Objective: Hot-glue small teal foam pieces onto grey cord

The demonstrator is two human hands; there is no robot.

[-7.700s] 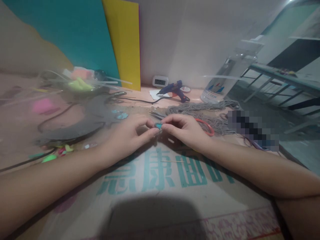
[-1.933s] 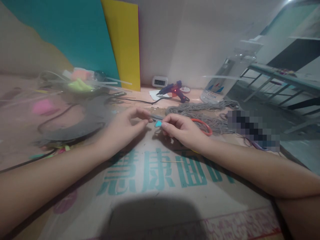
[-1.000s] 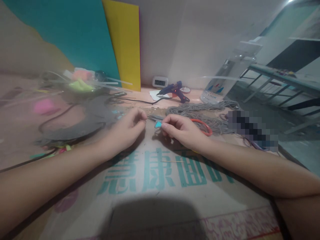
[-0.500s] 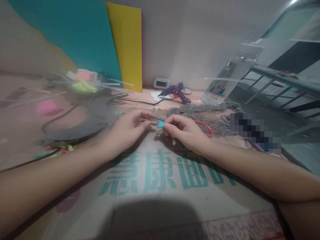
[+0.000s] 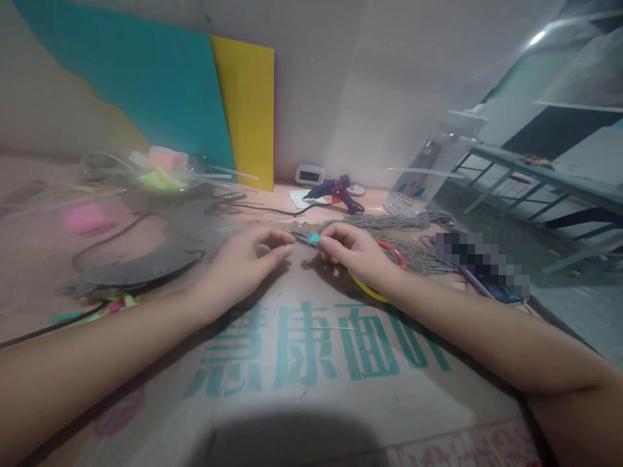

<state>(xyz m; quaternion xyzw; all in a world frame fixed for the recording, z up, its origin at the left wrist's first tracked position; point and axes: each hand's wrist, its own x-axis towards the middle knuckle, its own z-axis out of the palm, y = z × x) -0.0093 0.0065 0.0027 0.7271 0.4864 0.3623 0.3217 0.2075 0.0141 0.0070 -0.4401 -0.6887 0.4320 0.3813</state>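
My right hand [image 5: 353, 253] pinches a small turquoise piece with a greyish edge [image 5: 314, 239] between thumb and fingertips. Just left of it, my left hand [image 5: 257, 256] has thumb and forefinger brought together; anything between them is too small to make out. A hand tool with red and yellow handles [image 5: 372, 288] lies partly hidden under my right hand and wrist. Its dark metal tip [image 5: 302, 237] seems to show behind the turquoise piece, between my hands. Below my hands a thin wooden stick [image 5: 333, 328] lies on the printed board [image 5: 272, 415].
Grey yarn [image 5: 423, 256] lies beyond my right hand. Further back are a glue gun [image 5: 335, 191], a small digital clock [image 5: 309, 174] and a clear bottle [image 5: 413, 188]. A phone-like object, partly blurred out [image 5: 487, 272], is at right. Pink material [image 5: 87, 219] and a dark curved object [image 5: 141, 266] lie left.
My left fingertips have drawn slightly away from the turquoise piece, which stays in my right hand. The view has tilted up, so the background sits lower; more of the yellow handle shows.
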